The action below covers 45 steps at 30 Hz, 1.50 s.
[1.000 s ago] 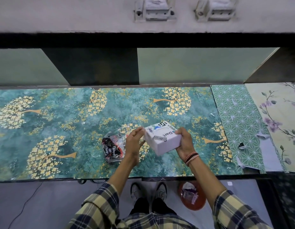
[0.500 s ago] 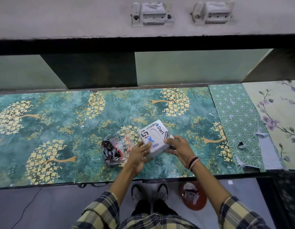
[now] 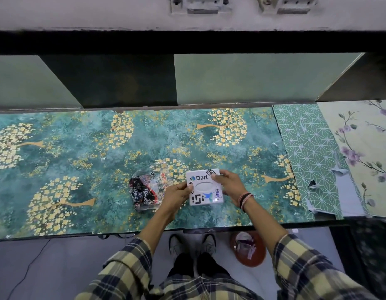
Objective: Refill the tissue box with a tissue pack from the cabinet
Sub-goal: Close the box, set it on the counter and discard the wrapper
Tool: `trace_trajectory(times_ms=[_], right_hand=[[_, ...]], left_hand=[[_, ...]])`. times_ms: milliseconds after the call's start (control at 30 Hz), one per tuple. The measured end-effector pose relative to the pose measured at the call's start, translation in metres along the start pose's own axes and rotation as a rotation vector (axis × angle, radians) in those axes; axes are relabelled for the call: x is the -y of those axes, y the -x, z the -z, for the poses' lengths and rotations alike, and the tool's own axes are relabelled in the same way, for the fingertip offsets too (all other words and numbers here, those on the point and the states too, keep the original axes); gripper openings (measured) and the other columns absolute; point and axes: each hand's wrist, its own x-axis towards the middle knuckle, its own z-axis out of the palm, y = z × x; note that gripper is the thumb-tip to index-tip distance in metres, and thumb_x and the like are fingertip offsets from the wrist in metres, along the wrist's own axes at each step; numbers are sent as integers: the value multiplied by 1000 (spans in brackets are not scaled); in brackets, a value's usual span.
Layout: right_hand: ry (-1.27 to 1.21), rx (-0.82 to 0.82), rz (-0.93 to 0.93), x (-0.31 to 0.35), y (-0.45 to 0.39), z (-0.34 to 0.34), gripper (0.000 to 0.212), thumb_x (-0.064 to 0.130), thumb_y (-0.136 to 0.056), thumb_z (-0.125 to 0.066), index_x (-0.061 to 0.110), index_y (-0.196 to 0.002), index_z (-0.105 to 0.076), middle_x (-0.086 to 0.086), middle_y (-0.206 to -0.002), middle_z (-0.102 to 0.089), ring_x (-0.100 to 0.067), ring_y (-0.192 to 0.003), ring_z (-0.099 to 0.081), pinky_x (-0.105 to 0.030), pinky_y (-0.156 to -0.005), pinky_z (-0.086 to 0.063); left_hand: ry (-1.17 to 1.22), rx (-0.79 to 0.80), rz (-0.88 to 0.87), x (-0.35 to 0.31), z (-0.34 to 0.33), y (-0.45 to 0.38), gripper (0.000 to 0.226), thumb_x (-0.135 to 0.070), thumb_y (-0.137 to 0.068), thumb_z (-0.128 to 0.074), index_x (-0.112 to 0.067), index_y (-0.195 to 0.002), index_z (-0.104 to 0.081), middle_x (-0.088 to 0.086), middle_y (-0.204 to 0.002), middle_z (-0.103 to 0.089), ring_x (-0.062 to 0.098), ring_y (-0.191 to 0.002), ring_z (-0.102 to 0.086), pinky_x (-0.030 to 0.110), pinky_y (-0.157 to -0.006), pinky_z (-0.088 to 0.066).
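Observation:
A white square tissue box (image 3: 204, 187) with stickers and an oval slot on top lies flat on the teal flowered counter (image 3: 79, 161), slot facing up. My left hand (image 3: 177, 194) grips its left edge and my right hand (image 3: 227, 184) grips its upper right corner. Just left of the box lies a crumpled clear and black plastic tissue wrapper (image 3: 147, 190), touching my left hand's side. No tissue shows in the slot.
Green sliding cabinet doors (image 3: 241, 79) run behind the counter, with a dark opening (image 3: 114, 81) at centre left. Patterned paper sheets (image 3: 313, 156) cover the counter's right end. An orange bin (image 3: 248, 249) stands on the floor by my feet.
The box was held tilted above the counter; it has been turned slot-up and lowered flat onto the counter, both hands still on it.

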Motion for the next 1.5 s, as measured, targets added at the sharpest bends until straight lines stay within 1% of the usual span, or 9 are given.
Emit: trace_trajectory(times_ms=[200, 367, 533, 1000, 1133, 1200, 1333, 1433, 1500], right_hand=[[84, -39, 32, -11, -6, -13, 11, 23, -100, -62, 22, -100, -73, -12, -101, -79, -27, -82, -77, -45, -77, -65], [143, -53, 38, -14, -13, -17, 18, 28, -101, -59, 18, -111, -71, -9, -98, -77, -16, -74, -74, -36, -71, -64], [211, -92, 34, -17, -21, -19, 25, 36, -100, -60, 22, -115, -72, -10, -106, -78, -28, -92, -77, -47, -83, -63], [277, -146, 40, -18, -16, -19, 14, 47, -97, -59, 40, -99, -71, -3, -98, -79, -27, -90, -77, -52, -85, -62], [292, -181, 10, -17, -17, -19, 26, 52, -95, -58, 32, -103, -73, -9, -103, -78, -30, -92, -75, -49, -86, -61], [329, -281, 13, -12, -13, -22, 46, 55, -95, -58, 15, -114, -70, -6, -105, -73, -26, -93, -69, -41, -87, -58], [366, -466, 129, 3, -3, -28, 39, 38, -101, -56, 8, -76, -56, -2, -67, -54, -18, -62, -49, -31, -59, -33], [360, -497, 170, 11, 1, -37, 43, 34, -101, -55, 10, -66, -46, -1, -56, -45, -16, -52, -39, -31, -55, -28], [366, -449, 148, 17, 4, -45, 43, 33, -100, -56, 11, -65, -44, -3, -58, -46, -17, -53, -40, -31, -55, -32]], left_hand=[[-75, -72, -53, -2, -10, -8, 25, -13, -101, -61, 1, -119, -72, 18, -107, -78, 36, -98, -76, 49, -90, -61], [-171, -113, -69, 1, -9, -19, 17, -18, -101, -61, -14, -97, -76, 18, -101, -79, 37, -94, -77, 51, -87, -62], [-210, -145, -65, 6, -11, -28, 24, -19, -102, -60, -2, -105, -76, 18, -99, -79, 34, -88, -77, 51, -85, -62], [-284, -150, -114, 10, -13, -25, 27, -28, -100, -63, -5, -98, -75, 14, -93, -80, 33, -88, -78, 55, -84, -61], [-283, -150, -127, 8, -12, -15, 28, -32, -99, -64, -6, -98, -76, 13, -92, -80, 25, -82, -76, 40, -74, -62], [-443, -307, -209, 12, -8, -11, 35, -38, -98, -63, -5, -95, -75, 15, -99, -77, 22, -86, -69, 33, -71, -52], [-842, -790, -144, 16, 7, -4, 43, -24, -90, -73, -18, -131, -63, 15, -156, -35, 35, -139, -33, 50, -112, -36], [-778, -914, 25, 19, 25, -2, 68, -15, -83, -76, -30, -143, -48, 19, -166, -15, 42, -147, -23, 55, -111, -29], [-642, -958, 119, 18, 37, -1, 67, -12, -84, -73, -31, -142, -46, 22, -160, -24, 43, -139, -32, 52, -104, -33]])
